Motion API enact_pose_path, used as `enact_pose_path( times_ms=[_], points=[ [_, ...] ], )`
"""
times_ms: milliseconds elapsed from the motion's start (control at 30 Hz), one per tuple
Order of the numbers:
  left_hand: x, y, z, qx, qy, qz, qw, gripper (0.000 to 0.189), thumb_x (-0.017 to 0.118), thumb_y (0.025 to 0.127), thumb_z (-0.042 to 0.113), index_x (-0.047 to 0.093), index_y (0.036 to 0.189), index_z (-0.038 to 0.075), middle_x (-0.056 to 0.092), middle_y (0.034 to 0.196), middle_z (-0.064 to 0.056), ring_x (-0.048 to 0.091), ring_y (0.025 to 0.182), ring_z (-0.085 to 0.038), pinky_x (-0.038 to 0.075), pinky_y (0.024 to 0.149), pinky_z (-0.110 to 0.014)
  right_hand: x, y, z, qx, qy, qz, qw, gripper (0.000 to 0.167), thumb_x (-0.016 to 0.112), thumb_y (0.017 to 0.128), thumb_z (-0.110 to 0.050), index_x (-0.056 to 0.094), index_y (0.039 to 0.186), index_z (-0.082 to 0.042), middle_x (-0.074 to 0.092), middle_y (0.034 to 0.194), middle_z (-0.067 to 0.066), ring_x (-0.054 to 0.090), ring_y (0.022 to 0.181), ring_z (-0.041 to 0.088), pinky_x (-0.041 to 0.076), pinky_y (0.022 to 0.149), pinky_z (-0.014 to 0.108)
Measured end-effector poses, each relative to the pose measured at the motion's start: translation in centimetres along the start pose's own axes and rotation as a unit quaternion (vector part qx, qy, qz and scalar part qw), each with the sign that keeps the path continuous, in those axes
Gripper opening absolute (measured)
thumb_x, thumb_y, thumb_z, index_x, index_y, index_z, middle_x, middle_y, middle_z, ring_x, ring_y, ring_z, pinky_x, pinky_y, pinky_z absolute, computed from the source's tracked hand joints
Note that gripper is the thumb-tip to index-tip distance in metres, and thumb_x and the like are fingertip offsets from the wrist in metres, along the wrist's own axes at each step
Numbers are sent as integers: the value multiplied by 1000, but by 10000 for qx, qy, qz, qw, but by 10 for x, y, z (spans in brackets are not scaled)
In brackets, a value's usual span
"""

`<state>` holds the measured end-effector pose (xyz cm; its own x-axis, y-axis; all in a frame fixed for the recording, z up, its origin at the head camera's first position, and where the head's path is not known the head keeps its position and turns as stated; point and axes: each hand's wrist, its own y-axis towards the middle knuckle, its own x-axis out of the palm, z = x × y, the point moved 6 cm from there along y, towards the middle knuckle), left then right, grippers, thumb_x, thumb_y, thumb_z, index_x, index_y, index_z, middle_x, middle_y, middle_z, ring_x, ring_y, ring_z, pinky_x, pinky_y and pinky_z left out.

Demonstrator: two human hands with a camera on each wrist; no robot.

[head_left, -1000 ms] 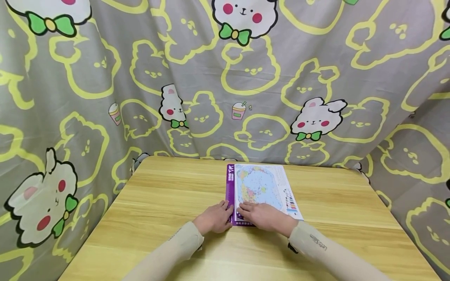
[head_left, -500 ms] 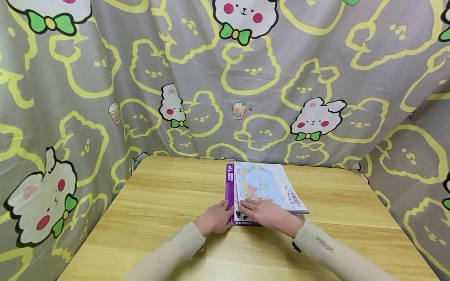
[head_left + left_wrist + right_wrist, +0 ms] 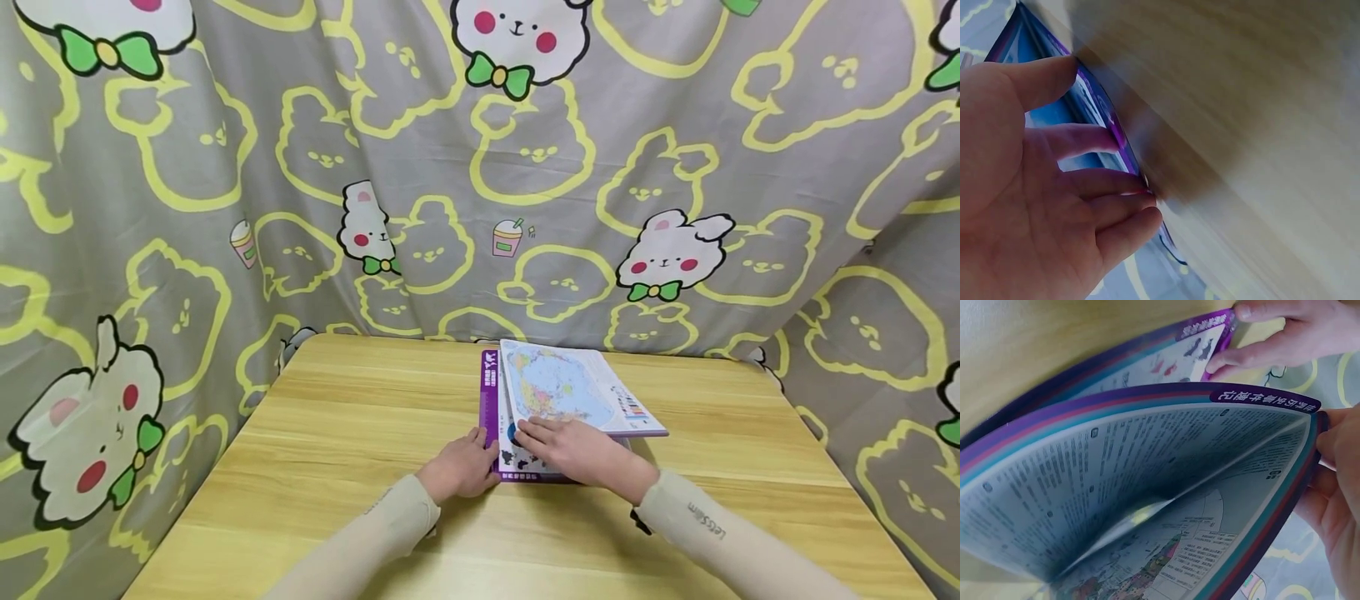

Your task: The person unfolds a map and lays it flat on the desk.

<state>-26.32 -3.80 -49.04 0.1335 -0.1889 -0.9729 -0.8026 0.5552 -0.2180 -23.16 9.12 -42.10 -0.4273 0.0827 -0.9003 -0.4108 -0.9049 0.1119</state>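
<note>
A folded world map [image 3: 566,387] with a pale blue printed face is raised at its near side, above a purple-bordered sheet [image 3: 488,408] on the table. My right hand [image 3: 570,450] grips the near left part of the folded map. In the right wrist view, its fingers [image 3: 1329,440] pinch the purple-edged corner, and the folded map [image 3: 1147,444] bows apart into two leaves with dense print inside. My left hand [image 3: 461,465] rests at the left edge of the purple-bordered sheet, fingers extended. In the left wrist view, the left fingertips [image 3: 1147,187] touch along that purple edge.
The wooden table [image 3: 360,400] surrounds the sheets and runs back to a grey curtain [image 3: 435,150] with cartoon bear and rabbit prints. Curtain also hangs at both sides.
My right hand has lifted the near side of the folded map and shifted slightly right, uncovering more of the sheet beneath. The left hand has stayed nearly in place.
</note>
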Motion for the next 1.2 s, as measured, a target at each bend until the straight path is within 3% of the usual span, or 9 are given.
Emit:
enact_pose_path(
  times_ms=[200,500,600,700,767,933,1000,1200],
  points=[
    [-1,1,2,47,31,99,9999,59,53,94,44,47,139,6,36,145,-21,34,134,-33,33,108,-36,-9,-6,5,-37,-99,202,9997,40,56,90,-9,56,131,-7,56,132,10,55,117,24,50,89,37],
    [-1,1,2,47,-200,-27,9998,58,56,93,43,48,137,5,39,144,-20,36,134,-32,35,106,-38,-18,-15,7,-152,-176,413,9989,41,55,90,-7,56,130,-5,55,132,12,55,117,25,49,91,36],
    [-2,-1,1,27,-217,-33,9998,56,57,92,43,50,132,5,41,143,-20,37,133,-32,37,105,-39,-20,-18,8,-192,-305,558,9978,37,36,99,-5,57,130,-5,56,132,12,56,116,25,49,91,35],
    [-2,-2,-1,-8,-269,-33,9996,53,58,91,42,52,128,5,41,142,-20,38,132,-33,37,105,-40,-22,-20,10,-188,-347,690,9968,56,7,104,-7,57,129,-5,56,131,11,56,116,25,50,91,35],
    [-2,-3,-2,-16,-314,-18,9995,51,59,91,41,52,126,5,41,142,-21,38,132,-33,37,105,-40,-26,-22,11,-181,-351,763,9963,66,-3,103,-9,58,128,-5,57,130,11,57,115,25,50,90,35],
    [-1,-6,-6,-33,-440,-4,9990,50,59,91,39,51,126,3,40,142,-22,37,132,-34,35,106,-41,-35,-26,13,-188,-390,904,9950,63,0,102,-6,57,128,-5,57,130,12,56,116,25,50,89,35],
    [-1,-7,-7,-58,-464,-6,9989,50,58,92,38,50,127,3,40,142,-22,36,133,-34,35,106,-41,-36,-28,14,-177,-421,929,9946,67,-4,102,-6,57,128,-5,56,130,12,56,116,26,51,89,35],
    [3,-11,-10,-180,-481,-109,9986,63,55,93,41,40,142,4,34,147,-22,32,135,-34,32,108,-40,-38,-35,19,-101,-340,882,9955,72,-10,100,-9,56,130,-5,55,132,12,55,117,26,50,89,36]
  ],
)
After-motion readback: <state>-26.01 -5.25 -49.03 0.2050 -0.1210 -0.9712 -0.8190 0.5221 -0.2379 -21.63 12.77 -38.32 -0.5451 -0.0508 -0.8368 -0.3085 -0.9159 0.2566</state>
